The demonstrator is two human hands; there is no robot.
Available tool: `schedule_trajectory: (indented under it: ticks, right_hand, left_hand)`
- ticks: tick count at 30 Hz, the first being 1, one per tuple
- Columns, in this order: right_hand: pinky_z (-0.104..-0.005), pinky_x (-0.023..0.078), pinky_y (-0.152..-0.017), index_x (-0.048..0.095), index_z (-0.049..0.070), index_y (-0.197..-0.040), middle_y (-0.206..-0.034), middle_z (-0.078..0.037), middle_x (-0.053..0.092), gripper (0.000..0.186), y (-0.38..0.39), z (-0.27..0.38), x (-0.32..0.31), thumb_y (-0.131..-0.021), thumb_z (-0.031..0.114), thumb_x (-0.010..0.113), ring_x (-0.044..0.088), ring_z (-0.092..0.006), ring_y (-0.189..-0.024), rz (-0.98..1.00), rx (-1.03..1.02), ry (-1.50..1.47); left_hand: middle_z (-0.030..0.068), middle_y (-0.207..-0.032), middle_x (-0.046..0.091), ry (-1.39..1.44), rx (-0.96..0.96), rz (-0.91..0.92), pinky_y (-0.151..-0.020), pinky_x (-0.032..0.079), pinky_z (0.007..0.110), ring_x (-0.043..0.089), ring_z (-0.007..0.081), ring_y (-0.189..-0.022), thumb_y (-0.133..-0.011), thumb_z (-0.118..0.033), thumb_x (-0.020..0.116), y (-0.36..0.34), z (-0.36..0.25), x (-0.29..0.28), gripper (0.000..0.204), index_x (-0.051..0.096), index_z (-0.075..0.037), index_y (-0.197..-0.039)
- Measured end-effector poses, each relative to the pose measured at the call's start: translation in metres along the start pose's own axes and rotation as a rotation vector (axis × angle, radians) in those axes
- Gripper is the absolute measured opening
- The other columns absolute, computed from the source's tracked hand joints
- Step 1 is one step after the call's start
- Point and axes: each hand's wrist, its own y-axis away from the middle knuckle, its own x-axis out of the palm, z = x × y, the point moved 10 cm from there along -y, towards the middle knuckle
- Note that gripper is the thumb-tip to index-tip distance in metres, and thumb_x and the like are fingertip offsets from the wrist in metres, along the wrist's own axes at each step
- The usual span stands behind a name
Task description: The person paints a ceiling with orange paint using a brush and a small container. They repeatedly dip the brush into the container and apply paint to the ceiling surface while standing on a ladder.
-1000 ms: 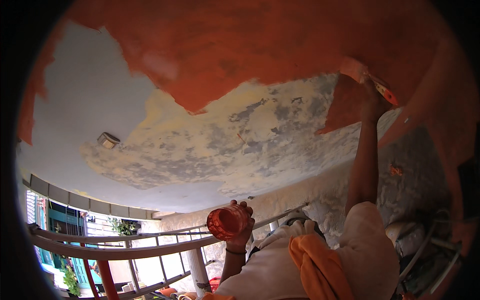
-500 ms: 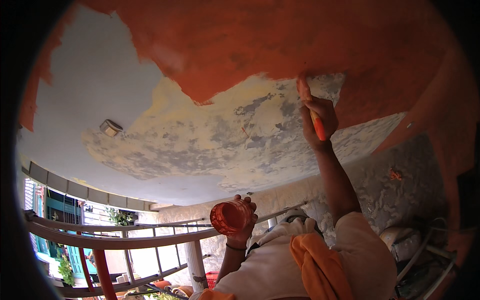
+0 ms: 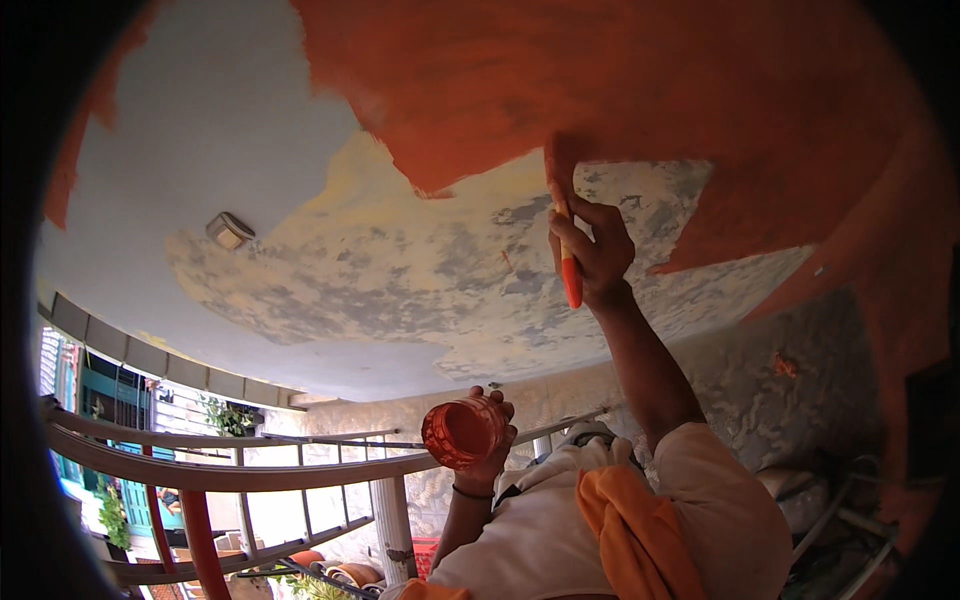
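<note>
In my right hand (image 3: 597,243) is a paintbrush (image 3: 563,225), gripped by its wooden handle with a red-orange end. Its bristles touch the ceiling at the edge of the orange-red paint (image 3: 640,90). Below that edge the ceiling is a bare patch (image 3: 430,240), mottled yellow, cream and grey. Lower down, my left hand (image 3: 496,440) is wrapped round a clear plastic jar (image 3: 462,434), its inside coated with orange-red paint. The jar is tilted so that its mouth faces the view.
A small square light fixture (image 3: 230,231) sits on the white part of the ceiling at left. Long metal railings or ladder rails (image 3: 250,476) cross the lower left, near a white column (image 3: 394,520). An orange cloth (image 3: 640,530) hangs over my shirt. A textured wall (image 3: 740,370) stands at right.
My right hand and the paintbrush have moved left along the paint edge. Fresh orange-red paint shows beside the bristles. The left hand and jar stay nearly in place.
</note>
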Motion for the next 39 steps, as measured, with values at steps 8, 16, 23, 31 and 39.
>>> schedule_trajectory:
  ticks: [8,16,23,31,39]
  right_hand:
    - [-0.0328,0.061,-0.081,0.073,0.007,-0.107,-0.11,-0.011,0.076,0.023,-0.016,-0.05,-0.005,-0.09,-0.008,0.079,0.075,-0.0223,-0.096,0.124,0.308,-0.378]
    - [-0.0423,0.058,-0.08,0.079,0.011,-0.116,-0.11,-0.015,0.065,0.034,0.005,0.003,0.026,-0.084,0.007,0.087,0.067,-0.032,-0.1,0.038,-0.017,0.241]
    - [-0.0366,0.061,-0.076,0.078,0.012,-0.107,-0.109,-0.013,0.072,0.035,0.038,0.09,0.106,-0.076,0.002,0.091,0.072,-0.0286,-0.094,0.155,-0.053,-0.234]
    - [-0.0329,0.062,-0.082,0.067,0.005,-0.109,-0.116,-0.016,0.074,0.025,0.026,-0.004,0.093,-0.092,-0.008,0.081,0.074,-0.0211,-0.1,0.046,0.289,-0.637]
    - [-0.0309,0.063,-0.077,0.07,0.007,-0.106,-0.111,-0.014,0.072,0.026,0.028,-0.055,0.033,-0.089,-0.008,0.083,0.074,-0.0184,-0.094,-0.013,0.265,-0.477]
  left_hand:
    - [0.0198,-0.15,0.055,0.073,0.039,0.043,-0.105,0.058,0.056,0.051,0.0369,-0.141,-0.107,-0.04,0.064,0.0,-0.01,0.007,0.057,0.053,-0.01,-0.155]
    - [0.024,-0.152,0.055,0.227,0.064,0.088,-0.108,0.056,0.063,0.049,0.0426,-0.145,-0.107,-0.055,0.06,0.001,-0.015,-0.001,0.067,0.051,-0.007,-0.154]
    - [0.0225,-0.15,0.055,0.134,0.109,0.053,-0.105,0.059,0.058,0.053,0.0385,-0.139,-0.109,-0.041,0.061,0.004,-0.032,0.006,0.056,0.052,-0.009,-0.154]
    - [0.0214,-0.148,0.057,0.107,0.104,0.044,-0.103,0.06,0.057,0.055,0.037,-0.135,-0.108,-0.038,0.063,0.007,-0.031,0.007,0.054,0.053,-0.01,-0.153]
    - [0.0198,-0.149,0.057,0.054,0.095,-0.015,-0.104,0.059,0.053,0.055,0.0357,-0.137,-0.108,-0.036,0.064,0.009,-0.033,-0.006,0.052,0.055,-0.01,-0.153]
